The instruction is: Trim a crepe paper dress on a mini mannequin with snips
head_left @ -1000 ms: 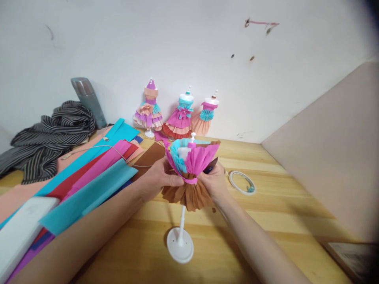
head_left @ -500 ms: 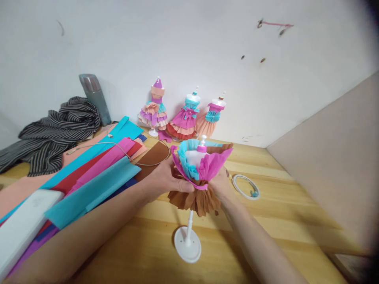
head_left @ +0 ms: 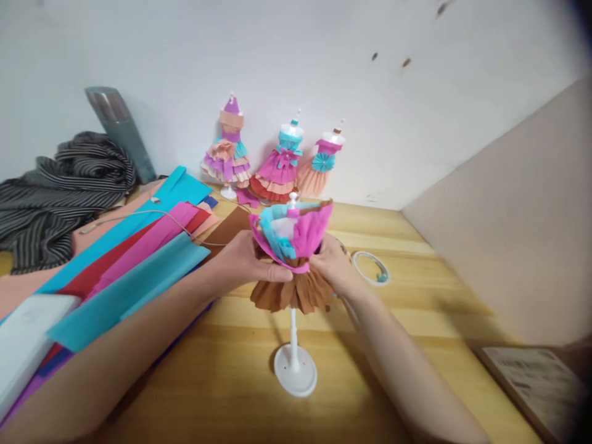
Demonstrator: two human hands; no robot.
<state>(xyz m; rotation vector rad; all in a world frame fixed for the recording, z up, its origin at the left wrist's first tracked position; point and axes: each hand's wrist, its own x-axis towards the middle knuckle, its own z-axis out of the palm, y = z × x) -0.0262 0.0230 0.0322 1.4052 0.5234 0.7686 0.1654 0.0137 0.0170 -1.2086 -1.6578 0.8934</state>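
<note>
A small white dress form (head_left: 293, 213) stands upright on its round base (head_left: 303, 383), wearing a crepe-paper dress. Blue ruffled paper (head_left: 276, 231) and a flared magenta piece (head_left: 311, 233) wrap its bust; a gathered brown skirt (head_left: 293, 295) hangs below the waist. From the left, my left hand (head_left: 247, 262) grips the dress at the waist, thumb pressed along the front over the magenta edge. My right hand (head_left: 330, 262) closes on the waist from the other side, its fingertips hidden behind the paper.
Three dressed forms, one in a peach-and-blue dress (head_left: 322, 161), line the wall. To the left lie coloured paper sheets (head_left: 134, 280), a cable, a white box-like object (head_left: 28, 333), striped cloth (head_left: 87, 172) and a bottle (head_left: 123, 126). A tape roll (head_left: 355, 262) lies right; a framed board (head_left: 527, 376) sits lower right.
The camera view has shifted, moving the background left and up. The dress form now stands straighter, its top further left. Both hands keep their hold at the waist.
</note>
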